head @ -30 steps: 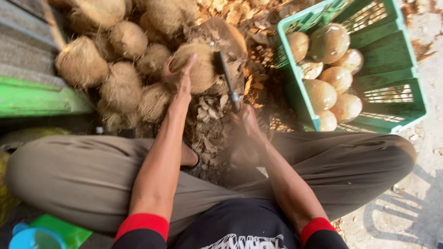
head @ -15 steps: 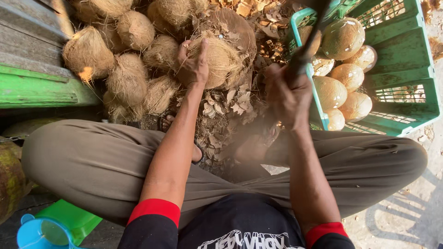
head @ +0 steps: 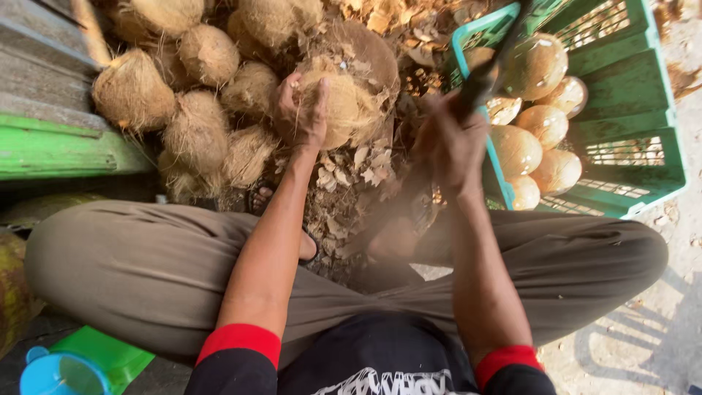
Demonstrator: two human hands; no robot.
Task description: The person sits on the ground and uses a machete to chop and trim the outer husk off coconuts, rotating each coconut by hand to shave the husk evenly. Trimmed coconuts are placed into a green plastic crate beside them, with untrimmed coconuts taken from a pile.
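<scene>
1. Lower frame: the person sat cross-legged in khaki trousers, red-cuffed sleeves at the bottom edge. A blue cup (head: 60, 373) and a green flat thing lay at the lower left.

2. Centre right: the right hand (head: 450, 146) was raised, fingers wrapped tight round the dark handle of a chopping blade (head: 488, 66). The blade ran up toward the top edge and was blurred; its edge could not be made out.

3. Centre, a little higher: the left hand (head: 303, 117) gripped a husked coconut (head: 344, 110), fingers spread and pressed over its near left side, thumb on top. The nut sat on a chopping block (head: 376, 55) amid torn husk.

4. Handling, as judged: the nut looked heavy for its size, hard under a dry, fibrous coat. The fibre should give good friction, so slipping seemed unlikely; rolling on the rounded underside was the greater risk. Best hold appeared to be the flank away from the blade's path, palm cupping the curve.

5. Below the block: husk chips (head: 351, 183) littered the ground between the knees.

6. Upper left: a heap of unpeeled coconuts (head: 197, 95), brown and shaggy, touching one another, beside a green board (head: 66, 150).

7. Upper right: a green plastic crate (head: 629, 110) held smooth, pale peeled coconuts (head: 537, 66), packed close at its left side.
</scene>
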